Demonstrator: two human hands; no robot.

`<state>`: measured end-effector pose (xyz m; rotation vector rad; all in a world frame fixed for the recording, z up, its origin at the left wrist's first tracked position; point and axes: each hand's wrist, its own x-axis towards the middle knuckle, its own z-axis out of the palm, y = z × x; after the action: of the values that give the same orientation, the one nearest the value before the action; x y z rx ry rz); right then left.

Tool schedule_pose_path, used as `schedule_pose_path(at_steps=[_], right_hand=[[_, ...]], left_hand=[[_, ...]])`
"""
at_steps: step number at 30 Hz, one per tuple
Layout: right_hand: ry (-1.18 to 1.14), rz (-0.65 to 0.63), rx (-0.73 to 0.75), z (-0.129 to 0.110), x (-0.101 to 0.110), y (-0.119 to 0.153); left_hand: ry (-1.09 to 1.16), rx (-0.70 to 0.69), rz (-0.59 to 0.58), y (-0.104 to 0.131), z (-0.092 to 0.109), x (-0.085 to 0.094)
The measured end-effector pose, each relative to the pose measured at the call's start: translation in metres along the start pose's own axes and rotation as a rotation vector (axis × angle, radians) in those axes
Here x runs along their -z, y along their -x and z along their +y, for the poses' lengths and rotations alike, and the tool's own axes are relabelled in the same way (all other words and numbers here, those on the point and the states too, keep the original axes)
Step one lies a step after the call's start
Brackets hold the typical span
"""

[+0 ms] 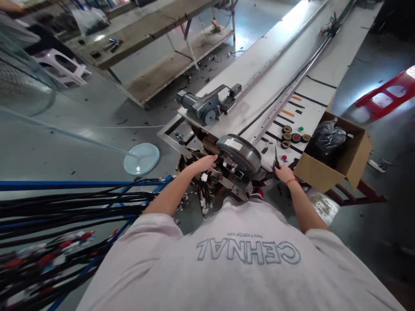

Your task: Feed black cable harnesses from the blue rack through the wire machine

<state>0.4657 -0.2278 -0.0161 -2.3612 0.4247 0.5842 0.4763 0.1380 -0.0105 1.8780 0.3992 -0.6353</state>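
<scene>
A large dark round reel-like part [241, 151] with a white label lies at the near end of the long white bench, in front of my body. My left hand [207, 163] is at its left side, fingers pinched together; what they hold, if anything, is too small to make out. Below that hand hang loose wires with white connectors [203, 202]. My right hand [284, 173] is closed round a dark, pointed hand tool [276, 159], which points upward, right of the reel-like part. Whether this tool is scissors or pliers I cannot tell.
A motor with a pulley [209, 116] sits on the bench's left edge. Tape rolls [286, 136] and push buttons lie at right, beside a cardboard box [324, 172] holding a black bag. Black cables [81, 203] hang on a blue rack at left. A red stool [389, 95] stands right.
</scene>
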Motion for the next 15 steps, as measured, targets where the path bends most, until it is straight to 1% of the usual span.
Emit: schedule_pose_path(at_steps=[1,2,3,4,5,6,7,8,9,10,11,13,14,15], right_hand=[[0.067,0.082,0.009,-0.007,0.008,-0.009],[0.062,0.161,0.049,-0.014,0.015,-0.012],[-0.012,0.200,0.118,-0.022,0.019,-0.009],[-0.129,0.171,0.200,-0.030,0.019,-0.001],[-0.255,0.069,0.276,-0.038,0.014,0.011],[-0.361,-0.098,0.333,-0.047,0.005,0.025],[-0.435,-0.300,0.367,-0.056,-0.009,0.039],[-0.476,-0.496,0.377,-0.066,-0.026,0.050],[-0.504,-0.656,0.360,-0.076,-0.045,0.058],[-0.548,-0.758,0.323,-0.087,-0.064,0.061],[-0.626,-0.808,0.277,-0.097,-0.082,0.061],[-0.850,-0.810,0.199,-0.113,-0.110,0.051],[-0.944,-0.806,0.174,-0.119,-0.120,0.045],[-0.985,-0.819,0.156,-0.122,-0.127,0.040]], left_hand=[[0.036,0.016,-0.051,0.004,-0.002,0.000],[0.061,0.033,-0.120,0.009,-0.004,-0.001],[0.094,0.050,-0.187,0.013,-0.005,-0.001],[0.133,0.063,-0.242,0.018,-0.006,-0.001],[0.170,0.078,-0.292,0.022,-0.007,-0.001],[0.205,0.102,-0.346,0.026,-0.007,-0.001],[0.239,0.134,-0.410,0.031,-0.008,-0.001],[0.270,0.173,-0.481,0.036,-0.009,-0.002],[0.302,0.207,-0.553,0.041,-0.009,-0.002],[0.335,0.232,-0.621,0.047,-0.010,-0.002],[0.366,0.246,-0.680,0.053,-0.011,-0.002],[0.413,0.251,-0.753,0.065,-0.015,-0.002],[0.424,0.246,-0.761,0.071,-0.018,-0.003],[0.422,0.245,-0.758,0.075,-0.020,-0.003]])
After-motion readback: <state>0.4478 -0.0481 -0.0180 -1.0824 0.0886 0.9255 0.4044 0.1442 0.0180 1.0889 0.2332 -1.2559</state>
